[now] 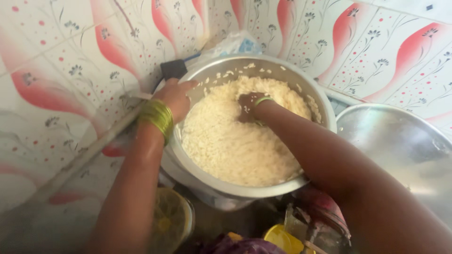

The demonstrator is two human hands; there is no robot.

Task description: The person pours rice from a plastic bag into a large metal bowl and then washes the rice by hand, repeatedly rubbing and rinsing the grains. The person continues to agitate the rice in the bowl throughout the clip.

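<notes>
A large metal pot stands tilted toward me and is filled with white cooked rice. My left hand grips the pot's rim on its left side; green-gold bangles sit on that wrist. My right hand is pushed into the rice near the pot's far side, its fingers buried and sticky grains clinging to it, a green bangle at the wrist. Rice grains stick to the inner wall of the pot.
Tiled walls with pink and floral patterns surround the pot. A big metal lid or basin lies to the right. A clear plastic bag sits behind the pot. Yellow containers and a purple cloth lie below.
</notes>
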